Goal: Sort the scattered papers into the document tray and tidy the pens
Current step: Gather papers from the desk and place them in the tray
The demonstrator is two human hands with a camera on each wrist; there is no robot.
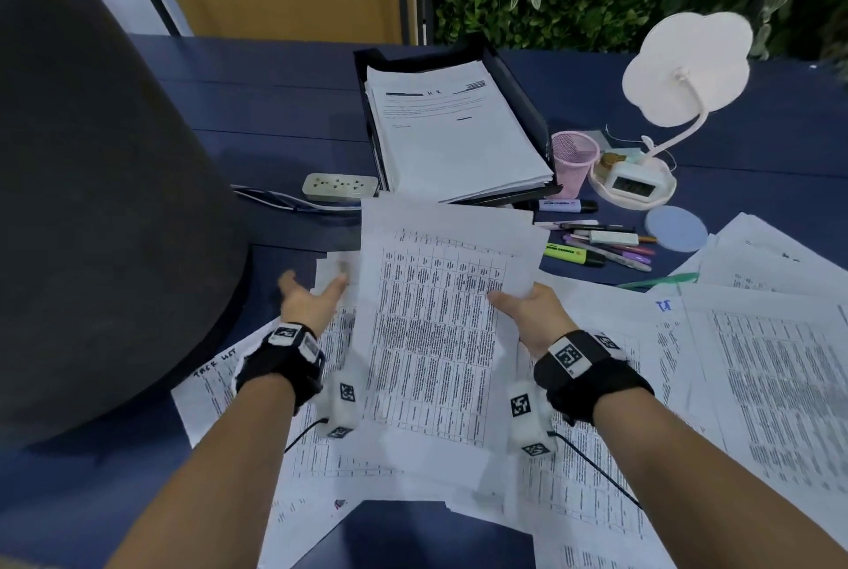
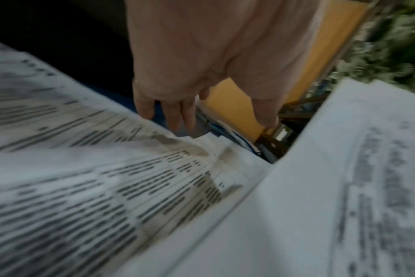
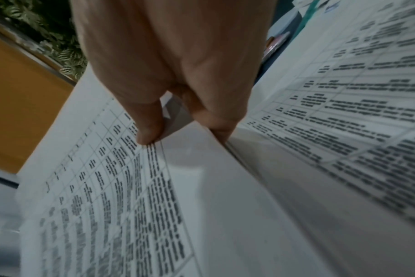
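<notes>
Above the tabletop (image 1: pixel 275 109), the right hand (image 1: pixel 527 311) pinches a raised sheaf of papers (image 1: pixel 440 316) at its three o'clock edge, the left hand (image 1: pixel 312 297) spread free.

printed sheets (image 1: pixel 440 330) held up mid-frame, more papers (image 1: pixel 757 362) strewn lower right — black tray (image 1: pixel 527 109) upper centre, stacked full; pens (image 1: pixel 605 242) loose right of centre.

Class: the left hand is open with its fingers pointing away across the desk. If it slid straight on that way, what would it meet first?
Probably the power strip and its cables; the left hand points roughly toward them, though depth is unclear.
</notes>
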